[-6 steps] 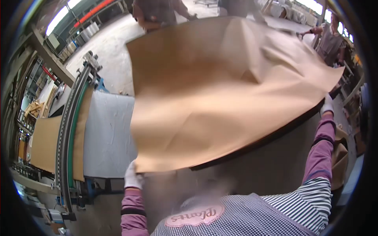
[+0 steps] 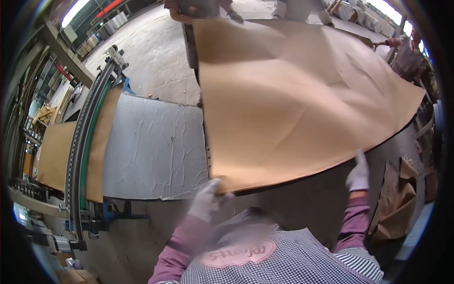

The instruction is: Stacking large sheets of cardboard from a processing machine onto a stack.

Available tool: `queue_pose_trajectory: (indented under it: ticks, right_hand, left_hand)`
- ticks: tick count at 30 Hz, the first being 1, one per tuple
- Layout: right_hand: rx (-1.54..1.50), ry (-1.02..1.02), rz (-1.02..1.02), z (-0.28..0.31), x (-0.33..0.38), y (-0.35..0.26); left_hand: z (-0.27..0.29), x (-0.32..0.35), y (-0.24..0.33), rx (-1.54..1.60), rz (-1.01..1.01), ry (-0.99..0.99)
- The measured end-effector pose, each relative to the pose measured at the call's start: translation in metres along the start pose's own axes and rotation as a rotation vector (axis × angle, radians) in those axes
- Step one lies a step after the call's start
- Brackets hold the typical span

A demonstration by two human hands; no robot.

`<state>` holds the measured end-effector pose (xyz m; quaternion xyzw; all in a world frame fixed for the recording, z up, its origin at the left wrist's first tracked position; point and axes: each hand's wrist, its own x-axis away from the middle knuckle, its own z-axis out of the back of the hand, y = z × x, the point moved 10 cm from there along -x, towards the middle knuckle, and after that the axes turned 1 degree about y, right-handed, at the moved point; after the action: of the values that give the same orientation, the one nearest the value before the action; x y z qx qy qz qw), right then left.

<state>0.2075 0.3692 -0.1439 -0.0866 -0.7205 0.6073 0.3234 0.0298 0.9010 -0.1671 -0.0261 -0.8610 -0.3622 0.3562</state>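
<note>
A large tan sheet (image 2: 293, 118), like thick paper or board facing, spreads across the middle with soft creases. My left hand (image 2: 205, 199), in a white glove, is closed on its near left corner. Along the near right edge is my gloved right hand (image 2: 358, 176), fingers stretched upward with the tips at the sheet's rim; whether they touch it is unclear. Beneath the sheet's near side shows a dark edge. A grey wrinkled surface (image 2: 153, 146) lies left of the sheet, partly covered by it.
To the left runs a long machine rail (image 2: 87, 146) with a green strip. At the far edge, a co-worker's gloved hand (image 2: 235, 17) is by the sheet; another person (image 2: 410, 57) is at the far right. Crumpled brown material (image 2: 395, 203) lies at the lower right.
The sheet has shifted right and lies flatter, baring more of the grey surface. My left hand has moved right with its corner. My right hand has come left and nearer to me.
</note>
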Motion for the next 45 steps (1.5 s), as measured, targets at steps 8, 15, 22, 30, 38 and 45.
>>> queue_pose_trajectory:
  ticks: [8, 15, 22, 30, 38, 45]
  right_hand:
    - [1.095, -0.651, -0.034, -0.115, 0.161, 0.059]
    - [0.897, -1.024, 1.201, -0.268, 0.302, 0.028]
    - [1.321, -0.859, 1.542, -0.349, 0.316, 0.13]
    - [1.423, -0.79, 1.586, -0.351, 0.304, 0.152]
    - [1.568, -0.471, 1.323, -0.362, 0.291, 0.188]
    - [1.309, -1.131, 1.118, -0.461, 0.529, 0.25]
  left_hand:
    - [0.013, -0.069, -0.035, -0.261, -0.073, 0.104]
    - [0.021, -0.06, -0.047, -0.227, -0.019, 0.154]
    - [0.095, -0.046, -0.054, -0.055, 0.007, 0.109]
    - [0.523, -0.033, -0.034, -0.19, -0.106, 1.071]
    - [0.67, -0.066, 0.127, 0.43, -0.328, 0.595]
    - [0.584, -0.012, 0.145, -0.095, -0.252, 0.433]
